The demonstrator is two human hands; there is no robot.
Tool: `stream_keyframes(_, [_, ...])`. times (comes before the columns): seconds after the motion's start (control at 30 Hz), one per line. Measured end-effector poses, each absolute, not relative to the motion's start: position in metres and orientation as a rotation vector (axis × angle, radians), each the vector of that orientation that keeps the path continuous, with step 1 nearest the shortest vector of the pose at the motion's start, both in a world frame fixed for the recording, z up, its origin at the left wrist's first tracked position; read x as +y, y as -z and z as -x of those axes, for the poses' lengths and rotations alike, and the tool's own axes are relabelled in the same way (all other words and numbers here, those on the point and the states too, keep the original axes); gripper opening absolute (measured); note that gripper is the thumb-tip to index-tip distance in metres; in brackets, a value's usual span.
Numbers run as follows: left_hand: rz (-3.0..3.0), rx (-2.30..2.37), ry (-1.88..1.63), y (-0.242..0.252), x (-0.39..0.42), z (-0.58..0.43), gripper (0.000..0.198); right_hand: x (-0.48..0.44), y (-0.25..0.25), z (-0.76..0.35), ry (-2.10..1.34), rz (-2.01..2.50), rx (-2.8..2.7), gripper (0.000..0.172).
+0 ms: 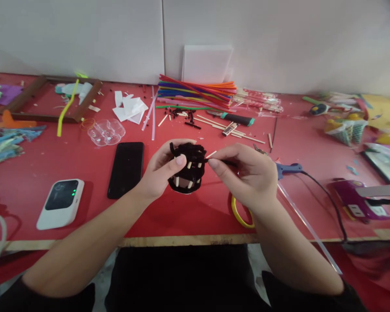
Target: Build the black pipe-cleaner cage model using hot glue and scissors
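Observation:
My left hand (164, 167) is closed around a small round black fuzzy piece (195, 171), its thumb pressed on the near side. Short pale wooden stick pieces (189, 165) stand upright between the black bands of this piece. At its right side, the thumb and forefinger of my right hand (247, 169) pinch a thin black pipe cleaner (229, 163), whose left end meets the black piece. A short pale stick end (211, 154) shows just above the pinch. The palm side of the right hand is partly hidden.
Beyond my hands lie colored pipe cleaners (195, 93), wooden sticks (237, 132) and green-black pliers (237, 118). A phone (126, 170) and a white device (61, 203) are on the left. Yellow-handled scissors (238, 214), a blue glue gun (287, 170) and its cord are to the right.

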State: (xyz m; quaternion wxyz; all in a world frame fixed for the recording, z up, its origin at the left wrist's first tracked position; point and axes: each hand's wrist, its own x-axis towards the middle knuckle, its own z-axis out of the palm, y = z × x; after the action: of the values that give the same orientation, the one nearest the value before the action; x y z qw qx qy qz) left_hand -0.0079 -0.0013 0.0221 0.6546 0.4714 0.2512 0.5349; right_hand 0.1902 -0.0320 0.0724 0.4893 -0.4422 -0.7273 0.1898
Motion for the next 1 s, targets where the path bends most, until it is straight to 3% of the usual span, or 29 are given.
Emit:
stream_keyframes(0.6, [-1.007, 0.486, -1.085, -0.026, -0.002, 0.014, 0.043, -0.025, -0.065, -0.192, -0.378, 0.971, -1.784, 0.006])
stream_keyframes(0.9, [-1.046, 0.391, -1.038, -0.031, -0.004, 0.016, 0.041, -0.027, -0.058, -0.193, -0.527, 0.853, -1.772, 0.001])
stream_keyframes(1.0, [-1.092, 0.399, -1.036, -0.032, -0.005, 0.017, 0.044, -0.026, -0.058, -0.193, -0.58, 0.872, -1.718, 0.01])
